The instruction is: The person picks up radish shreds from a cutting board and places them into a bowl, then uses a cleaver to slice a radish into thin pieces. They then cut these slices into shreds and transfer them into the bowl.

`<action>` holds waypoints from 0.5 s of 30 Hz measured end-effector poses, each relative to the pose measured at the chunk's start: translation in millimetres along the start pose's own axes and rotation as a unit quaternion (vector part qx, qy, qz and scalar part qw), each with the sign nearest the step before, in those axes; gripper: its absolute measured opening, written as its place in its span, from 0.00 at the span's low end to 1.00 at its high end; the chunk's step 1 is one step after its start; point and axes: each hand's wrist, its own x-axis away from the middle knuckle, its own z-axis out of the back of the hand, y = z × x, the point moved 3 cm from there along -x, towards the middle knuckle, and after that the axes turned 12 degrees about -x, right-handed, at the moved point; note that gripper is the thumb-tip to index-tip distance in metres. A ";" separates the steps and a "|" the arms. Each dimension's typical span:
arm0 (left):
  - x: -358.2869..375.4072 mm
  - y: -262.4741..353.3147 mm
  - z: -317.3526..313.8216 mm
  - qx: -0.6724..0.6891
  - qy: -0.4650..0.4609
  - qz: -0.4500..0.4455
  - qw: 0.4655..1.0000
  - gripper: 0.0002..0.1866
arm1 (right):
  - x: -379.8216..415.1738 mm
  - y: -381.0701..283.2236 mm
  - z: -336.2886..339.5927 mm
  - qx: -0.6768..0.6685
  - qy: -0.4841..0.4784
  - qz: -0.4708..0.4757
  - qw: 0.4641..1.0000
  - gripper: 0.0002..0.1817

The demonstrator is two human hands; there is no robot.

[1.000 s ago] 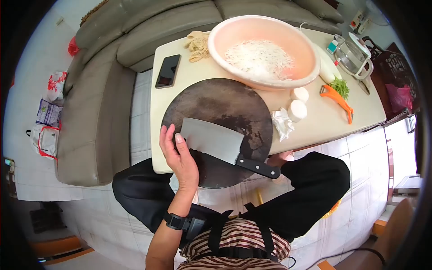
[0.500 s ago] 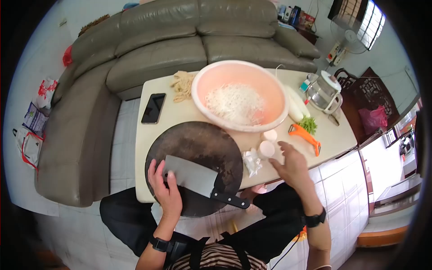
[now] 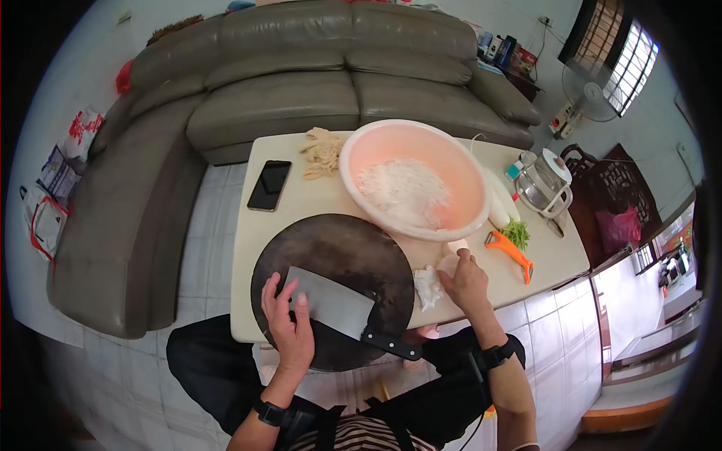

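Observation:
A dark round chopping board [image 3: 338,255] lies at the near edge of a cream table [image 3: 289,225]. A cleaver [image 3: 331,303] with a black handle rests flat on it. My left hand [image 3: 286,325] lies on the blade's left end, fingers spread. My right hand [image 3: 466,282] reaches to the right of the board and closes over a white radish piece [image 3: 449,263]; a second white piece [image 3: 457,246] sits just beyond it. A pink basin [image 3: 414,180] behind the board holds white shreds.
A crumpled white wrapper [image 3: 429,286] lies by the board. An orange peeler [image 3: 511,254], green tops [image 3: 515,233], a long white radish [image 3: 496,203] and a glass kettle [image 3: 543,184] stand right. A phone [image 3: 269,185] and gloves [image 3: 323,152] lie left. A grey sofa [image 3: 248,83] is behind.
My right hand came up from below the table, reached across and has settled on the white radish piece. My left hand stays on the cleaver. The camera view tilted up.

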 end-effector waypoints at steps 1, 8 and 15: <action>-0.4 -0.3 0.4 0.002 0.002 0.002 1.000 0.17 | -0.4 1.6 -0.8 -0.013 0.010 -0.008 1.000 0.34; 0.2 1.9 3.6 0.014 0.001 0.013 1.000 0.16 | 7.6 -0.8 19.2 -0.121 -0.016 -0.089 0.989 0.30; -0.5 -0.8 0.4 0.031 0.004 0.008 0.999 0.15 | 40.7 -31.4 28.8 -0.771 -0.253 -0.206 0.548 0.27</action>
